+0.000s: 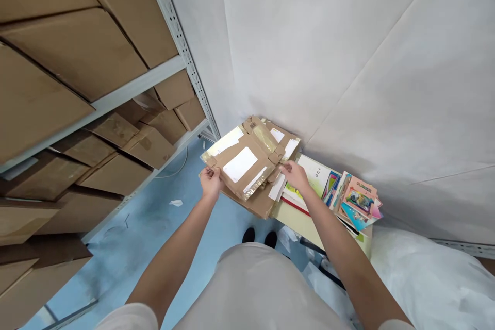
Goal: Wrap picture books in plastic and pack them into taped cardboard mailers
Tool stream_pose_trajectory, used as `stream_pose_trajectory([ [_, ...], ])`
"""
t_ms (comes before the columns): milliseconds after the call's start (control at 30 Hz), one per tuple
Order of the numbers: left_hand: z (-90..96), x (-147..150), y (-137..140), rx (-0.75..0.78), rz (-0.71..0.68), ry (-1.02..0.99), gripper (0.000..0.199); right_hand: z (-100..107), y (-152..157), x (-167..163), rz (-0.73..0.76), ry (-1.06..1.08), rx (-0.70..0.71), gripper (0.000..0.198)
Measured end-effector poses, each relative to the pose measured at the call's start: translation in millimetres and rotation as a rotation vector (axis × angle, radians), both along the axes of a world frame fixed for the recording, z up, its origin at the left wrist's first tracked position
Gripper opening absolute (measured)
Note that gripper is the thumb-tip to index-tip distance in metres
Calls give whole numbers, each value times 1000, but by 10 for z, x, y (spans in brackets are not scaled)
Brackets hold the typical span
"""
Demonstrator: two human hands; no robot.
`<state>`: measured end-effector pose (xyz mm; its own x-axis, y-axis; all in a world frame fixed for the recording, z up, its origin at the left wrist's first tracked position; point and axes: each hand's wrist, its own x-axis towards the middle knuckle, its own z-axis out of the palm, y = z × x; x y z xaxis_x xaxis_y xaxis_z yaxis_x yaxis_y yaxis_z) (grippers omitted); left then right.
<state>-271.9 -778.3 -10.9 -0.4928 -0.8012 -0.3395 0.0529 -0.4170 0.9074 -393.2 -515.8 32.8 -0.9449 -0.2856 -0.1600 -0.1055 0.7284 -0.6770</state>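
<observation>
A flattened cardboard box (257,157) with white labels and shiny tape lies tilted in front of me, on top of other flat cardboard (259,205). My left hand (211,181) pinches its near left edge, fingers closed. At the right-hand edge, the fingers of my right hand (296,174) are closed on a corner flap of the same box. Just beyond the right hand sits a white book (315,172) on a pale yellow table (299,220). How many cardboard layers the fingers hold is hidden.
On the left a metal shelf (139,80) carries stacked cardboard boxes (81,51). Several colourful books (358,198) are piled at the table's right end, near a large white sack (421,278). A grey-white wall (328,51) rises behind. Paper scraps (176,202) lie on the blue floor (154,237).
</observation>
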Motion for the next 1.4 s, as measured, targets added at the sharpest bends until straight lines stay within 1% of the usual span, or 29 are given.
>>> stream_pose_trajectory([
  [67, 127, 172, -136, -95, -65, 50, 29, 161, -5, -54, 1, 166, -44, 41],
  [133, 264, 312, -267, -178, -141, 83, 35, 287, -35, -82, -9, 247, -125, 55],
  [200, 400, 408, -377, -248, -230, 106, 39, 381, -56, -76, -16, 246, -245, 65],
  [267, 515, 454, -441, -299, -344, 120, 39, 450, -28, -28, -23, 209, -395, 70],
  [333, 591, 451, -441, -324, -481, 132, 38, 503, 79, 76, -36, 181, -558, 69],
  [400, 618, 400, -370, -330, -604, 154, 37, 546, 274, 247, -94, 182, -703, 65],
  [467, 596, 311, -229, -335, -698, 169, 35, 578, 543, 490, -223, 172, -808, 56],
  [567, 510, 133, 92, -370, -888, 171, 33, 586, 1021, 952, -444, 88, -876, 39],
  [667, 462, -43, 518, -434, -1078, 219, 37, 528, 1496, 1455, -603, 86, -910, 29],
  [733, 517, -124, 853, -548, -1132, 275, 49, 472, 1782, 1786, -707, 137, -933, 28],
  [800, 653, -158, 1234, -778, -1157, 343, 63, 418, 2038, 2122, -812, 184, -944, 27],
  [833, 740, -152, 1444, -921, -1172, 388, 65, 395, 2154, 2296, -866, 211, -940, 27],
  [900, 910, -94, 1905, -1192, -1220, 517, 60, 353, 2369, 2657, -977, 276, -908, 28],
  [933, 978, -39, 2153, -1299, -1258, 587, 55, 333, 2471, 2847, -1033, 313, -881, 29],
  [967, 1027, 31, 2410, -1384, -1303, 653, 50, 313, 2574, 3042, -1086, 346, -850, 30],
  [1033, 1065, 213, 2932, -1505, -1381, 767, 42, 269, 2788, 3449, -1178, 398, -777, 31],
  [1100, 1044, 433, 3440, -1569, -1425, 858, 35, 223, 3017, 3872, -1254, 434, -703, 31],
  [1167, 1004, 671, 3913, -1562, -1433, 960, 27, 175, 3250, 4297, -1316, 456, -660, 30],
  [1267, 971, 1028, 4553, -1488, -1485, 1097, 13, 110, 3575, 4888, -1407, 503, -695, 25],
  [1333, 972, 1257, 4942, -1457, -1579, 1154, 13, 75, 3765, 5228, -1476, 560, -740, 22],
  [1400, 974, 1469, 5310, -1434, -1675, 1187, 16, 49, 3938, 5523, -1543, 624, -754, 21],
])
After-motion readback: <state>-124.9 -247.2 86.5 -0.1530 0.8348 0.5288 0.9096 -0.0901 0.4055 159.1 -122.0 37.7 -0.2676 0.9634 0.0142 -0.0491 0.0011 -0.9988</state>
